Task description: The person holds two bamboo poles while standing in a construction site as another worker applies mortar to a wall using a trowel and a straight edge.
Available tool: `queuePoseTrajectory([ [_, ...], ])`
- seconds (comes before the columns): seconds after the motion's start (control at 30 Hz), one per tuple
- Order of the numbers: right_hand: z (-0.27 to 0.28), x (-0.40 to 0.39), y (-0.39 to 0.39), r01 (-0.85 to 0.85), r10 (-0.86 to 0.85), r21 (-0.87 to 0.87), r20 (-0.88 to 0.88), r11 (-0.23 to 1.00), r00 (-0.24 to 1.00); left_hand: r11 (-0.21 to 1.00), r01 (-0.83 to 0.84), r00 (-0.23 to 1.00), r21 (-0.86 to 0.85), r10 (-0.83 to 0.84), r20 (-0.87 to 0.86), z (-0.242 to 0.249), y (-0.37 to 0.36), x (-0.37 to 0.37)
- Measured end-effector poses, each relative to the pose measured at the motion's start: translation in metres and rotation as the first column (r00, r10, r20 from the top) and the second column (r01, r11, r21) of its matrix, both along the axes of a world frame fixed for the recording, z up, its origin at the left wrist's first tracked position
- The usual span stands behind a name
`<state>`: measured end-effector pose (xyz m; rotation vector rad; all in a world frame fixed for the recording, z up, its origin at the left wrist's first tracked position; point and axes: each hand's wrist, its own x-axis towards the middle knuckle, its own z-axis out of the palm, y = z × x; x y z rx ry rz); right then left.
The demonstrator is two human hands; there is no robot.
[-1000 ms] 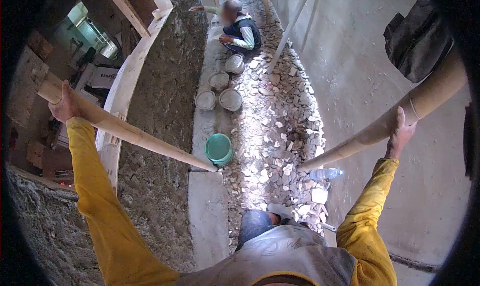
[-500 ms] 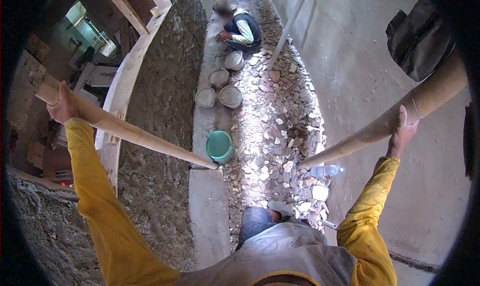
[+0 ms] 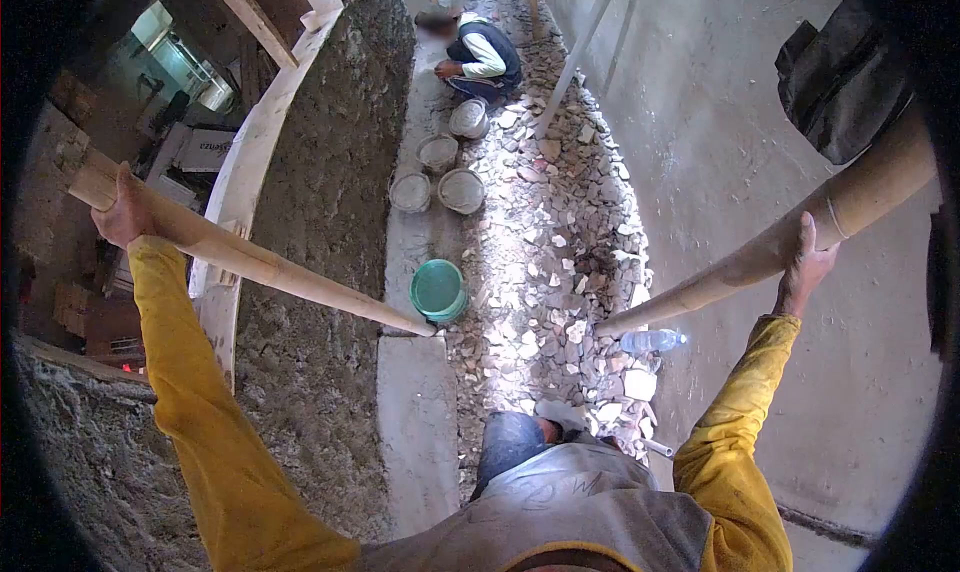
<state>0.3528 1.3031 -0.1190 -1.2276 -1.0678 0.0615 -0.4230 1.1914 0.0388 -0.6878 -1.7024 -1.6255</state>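
My left hand (image 3: pixel 126 212) is closed around the upper part of a bamboo pole (image 3: pixel 270 265), which slants down to the edge of a concrete strip beside a green bucket (image 3: pixel 438 290). On the other side, my right hand (image 3: pixel 808 262) grips a second, thicker-looking bamboo pole (image 3: pixel 730 272). Its thumb lies along the near side, while most of the fingers are hidden behind. This pole's foot stands among broken stones, close to a clear plastic bottle (image 3: pixel 652 341). A dark cloth or bag (image 3: pixel 845 82) hangs by the right pole's upper end.
Ahead, a person (image 3: pixel 485 57) crouches on the concrete strip (image 3: pixel 418 442). Several buckets of grey material (image 3: pixel 461 191) stand between us. Broken stones (image 3: pixel 550 262) cover the trench floor. A plastered wall (image 3: pixel 720 152) rises right; a rough wall (image 3: pixel 310 172) with a board edge (image 3: pixel 270 122) is left.
The crouching person's head has dipped and shifted slightly left. Both my hands stay on the poles, with hardly any movement.
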Motion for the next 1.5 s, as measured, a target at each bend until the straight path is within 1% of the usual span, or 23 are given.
queuePoseTrajectory([
  [0.1, -0.001, 0.002, 0.0, -0.006, 0.006, -0.003, 0.004, 1.0, 1.0, 1.0, 0.029, 0.999, -0.004, -0.029, -0.015, -0.002, 0.001, -0.019],
  [0.17, -0.002, 0.003, 0.001, -0.019, 0.019, 0.001, 0.002, 1.0, 1.0, 0.998, 0.06, 0.996, 0.015, -0.059, -0.064, -0.002, 0.001, -0.016],
  [0.2, -0.001, 0.002, 0.001, -0.02, 0.02, 0.006, -0.006, 1.0, 1.0, 0.998, 0.06, 0.996, 0.015, -0.059, -0.064, -0.003, 0.001, -0.014],
  [0.27, 0.0, 0.001, 0.0, -0.02, 0.02, 0.01, -0.013, 1.0, 1.0, 0.994, 0.091, 0.995, 0.061, -0.088, -0.049, 0.0, 0.001, 0.014],
  [0.3, 0.002, -0.001, -0.001, -0.014, 0.014, -0.001, -0.017, 1.0, 1.0, 0.994, 0.091, 0.995, 0.06, -0.088, -0.049, 0.0, 0.001, 0.009],
  [0.37, 0.001, 0.0, -0.001, -0.009, 0.008, -0.011, -0.021, 1.0, 1.0, 1.0, 0.025, 1.0, 0.004, -0.025, -0.007, 0.0, 0.0, -0.001],
  [0.43, -0.002, 0.004, 0.001, -0.041, 0.042, 0.01, -0.03, 0.999, 0.999, 1.0, 0.018, 1.0, 0.001, -0.018, -0.007, -0.001, 0.001, -0.006],
  [0.6, 0.0, 0.001, 0.0, -0.041, 0.042, 0.032, -0.028, 0.999, 0.999, 1.0, -0.012, 1.0, -0.016, 0.011, -0.012, 0.001, -0.001, -0.004],
  [0.67, 0.0, 0.001, -0.001, -0.046, 0.047, 0.024, -0.024, 0.999, 0.999, 0.997, 0.074, 0.997, 0.012, -0.074, 0.01, 0.001, -0.001, 0.007],
  [0.7, -0.001, 0.002, 0.0, -0.038, 0.039, 0.02, -0.023, 0.999, 0.999, 0.997, 0.072, 0.997, 0.016, -0.073, 0.011, 0.001, -0.001, 0.001],
  [0.77, -0.002, 0.003, 0.001, -0.031, 0.032, 0.019, -0.022, 0.999, 0.999, 0.992, -0.05, 0.998, -0.116, 0.046, -0.036, 0.002, -0.003, -0.007],
  [0.83, -0.001, 0.002, 0.001, -0.057, 0.057, 0.027, -0.02, 0.998, 0.998, 0.995, -0.04, 0.998, -0.093, 0.035, -0.048, 0.002, -0.003, -0.001],
  [0.9, 0.001, 0.0, -0.001, -0.044, 0.045, 0.02, -0.016, 0.999, 0.999, 0.997, -0.028, 0.998, -0.072, 0.023, -0.062, 0.003, -0.004, 0.004],
  [1.0, 0.002, -0.001, -0.002, -0.039, 0.039, 0.011, -0.013, 0.999, 0.999, 0.994, -0.073, 0.996, -0.083, 0.068, -0.061, 0.001, -0.003, 0.001],
  [1.07, 0.002, -0.002, -0.002, -0.05, 0.05, 0.014, -0.015, 0.999, 0.999, 0.998, 0.013, 1.0, -0.06, -0.013, 0.012, 0.001, -0.003, -0.003],
  [1.1, 0.002, -0.002, -0.002, -0.052, 0.053, 0.02, -0.028, 0.998, 0.998, 0.998, 0.012, 1.0, -0.059, -0.011, 0.01, 0.001, -0.003, -0.004],
  [1.17, 0.001, -0.002, -0.002, -0.054, 0.055, 0.025, -0.041, 0.998, 0.998, 0.989, -0.132, 0.987, -0.067, 0.125, -0.102, 0.0, -0.002, -0.003],
  [1.2, 0.001, -0.001, -0.002, -0.042, 0.042, 0.002, -0.032, 0.999, 0.999, 0.989, -0.132, 0.987, -0.066, 0.125, -0.103, -0.001, -0.002, -0.007],
  [1.27, 0.002, 0.0, -0.003, -0.027, 0.027, -0.021, -0.022, 0.999, 0.999, 0.996, -0.034, 0.999, -0.077, 0.031, -0.039, 0.001, -0.002, -0.011],
  [1.3, 0.002, 0.0, -0.003, -0.03, 0.03, -0.015, -0.012, 0.999, 0.999, 0.996, -0.033, 0.999, -0.077, 0.03, -0.04, -0.001, -0.001, -0.012],
  [1.37, 0.003, -0.001, -0.003, -0.033, 0.033, -0.009, -0.003, 0.999, 0.999, 0.998, 0.068, 0.997, 0.011, -0.068, -0.028, 0.0, -0.001, 0.006],
  [1.5, 0.005, -0.004, -0.004, -0.009, 0.009, -0.009, -0.003, 1.0, 1.0, 0.995, 0.102, 0.995, -0.003, -0.102, 0.001, 0.0, -0.002, -0.001],
])
